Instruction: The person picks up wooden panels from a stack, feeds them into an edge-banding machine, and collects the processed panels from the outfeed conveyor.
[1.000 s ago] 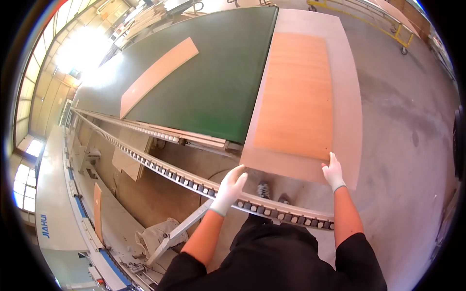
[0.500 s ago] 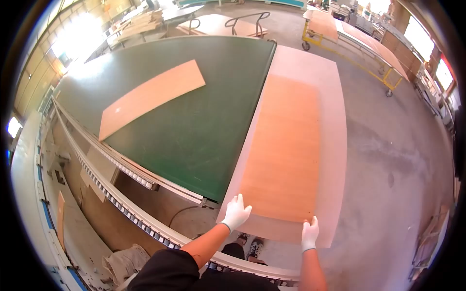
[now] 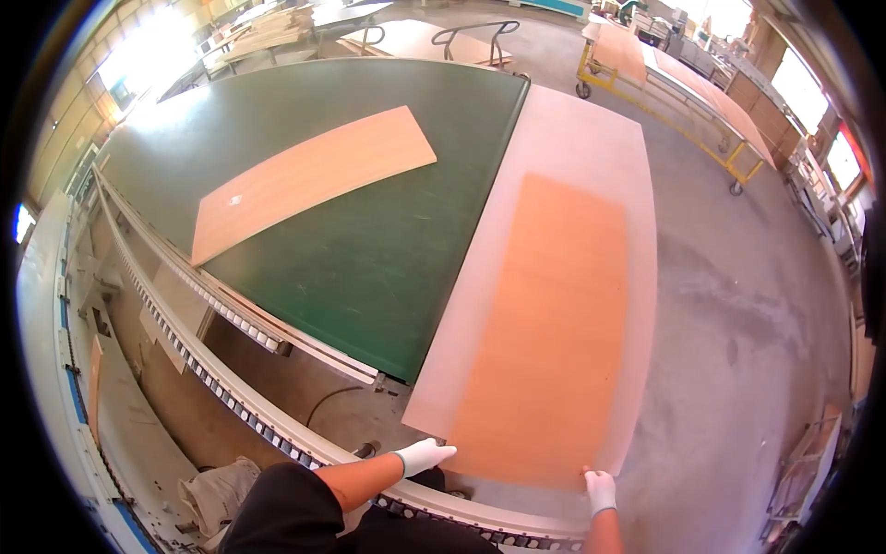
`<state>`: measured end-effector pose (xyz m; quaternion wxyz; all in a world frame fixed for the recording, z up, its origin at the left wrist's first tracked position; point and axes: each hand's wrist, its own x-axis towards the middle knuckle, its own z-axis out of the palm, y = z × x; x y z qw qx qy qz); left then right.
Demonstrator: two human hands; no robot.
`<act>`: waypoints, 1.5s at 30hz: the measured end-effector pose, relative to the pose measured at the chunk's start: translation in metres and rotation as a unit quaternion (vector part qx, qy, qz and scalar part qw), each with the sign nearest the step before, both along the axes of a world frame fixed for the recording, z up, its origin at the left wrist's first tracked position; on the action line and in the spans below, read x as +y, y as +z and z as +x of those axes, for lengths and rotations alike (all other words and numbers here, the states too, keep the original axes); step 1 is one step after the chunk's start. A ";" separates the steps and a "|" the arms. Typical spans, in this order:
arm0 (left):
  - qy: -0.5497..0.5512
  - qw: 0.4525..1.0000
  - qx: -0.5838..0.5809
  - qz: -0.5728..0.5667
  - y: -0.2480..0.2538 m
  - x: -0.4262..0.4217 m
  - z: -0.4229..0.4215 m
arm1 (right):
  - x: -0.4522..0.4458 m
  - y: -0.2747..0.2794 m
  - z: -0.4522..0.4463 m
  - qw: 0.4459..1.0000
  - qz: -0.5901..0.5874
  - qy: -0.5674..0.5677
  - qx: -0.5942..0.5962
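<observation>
A long orange-brown wood panel (image 3: 554,342) lies on a larger pale sheet (image 3: 577,134) beside the green conveyor belt. Its near end reaches to the sheet's near edge. My left hand (image 3: 425,457), in a white glove, has its fingers closed at the panel's near left corner. At the near right corner my right hand (image 3: 600,489), gloved too, pinches the edge with the thumb on top. The fingers beneath the panel are hidden. Another wood board (image 3: 318,180) rests at a slant on the green belt (image 3: 355,277).
A metal rail with rollers (image 3: 231,402) runs in front of me and off to the left. A yellow wheeled cart (image 3: 664,120) with panels stands at the back right. Behind the belt is a flat cart with a black handle (image 3: 475,32). Crumpled cloth (image 3: 220,499) lies lower left.
The wood panel has slid toward me over the pale sheet, with both hands drawn back at its near corners. The board on the belt appears shifted slightly right.
</observation>
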<state>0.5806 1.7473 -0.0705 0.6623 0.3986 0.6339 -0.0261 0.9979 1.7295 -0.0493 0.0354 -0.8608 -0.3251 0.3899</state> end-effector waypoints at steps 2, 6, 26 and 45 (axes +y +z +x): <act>0.152 0.974 -0.037 -0.166 -0.001 -0.007 0.013 | -0.020 -0.043 0.022 0.992 0.055 0.034 0.105; 0.150 0.971 -0.080 -0.166 -0.011 -0.001 0.025 | -0.013 -0.025 0.017 0.991 0.054 0.103 0.061; -0.082 0.913 -0.385 -0.104 0.152 -0.095 0.148 | -0.145 0.124 -0.036 0.586 0.425 -0.386 0.572; 0.232 0.888 -0.392 0.066 0.125 0.033 0.142 | -0.154 0.144 -0.115 0.481 0.386 -0.499 0.609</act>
